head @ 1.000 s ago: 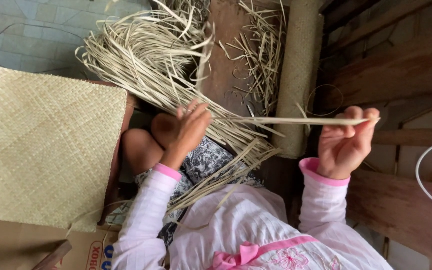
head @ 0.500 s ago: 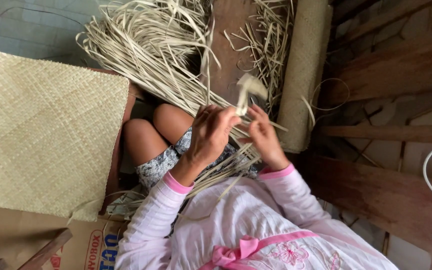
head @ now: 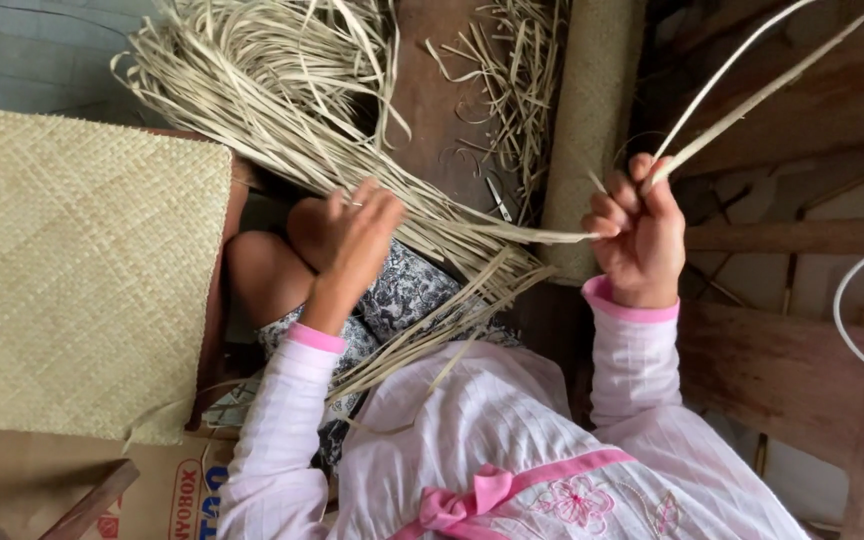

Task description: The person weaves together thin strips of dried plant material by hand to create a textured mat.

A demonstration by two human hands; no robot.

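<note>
Above the lap, right hand (head: 640, 232) raised, fingers pinching pale strips (head: 752, 95).

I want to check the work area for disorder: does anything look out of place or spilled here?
Short strip scraps lie scattered on the wooden boards, apart from the main strip bundle. Small scissors lie loose among them.
</note>
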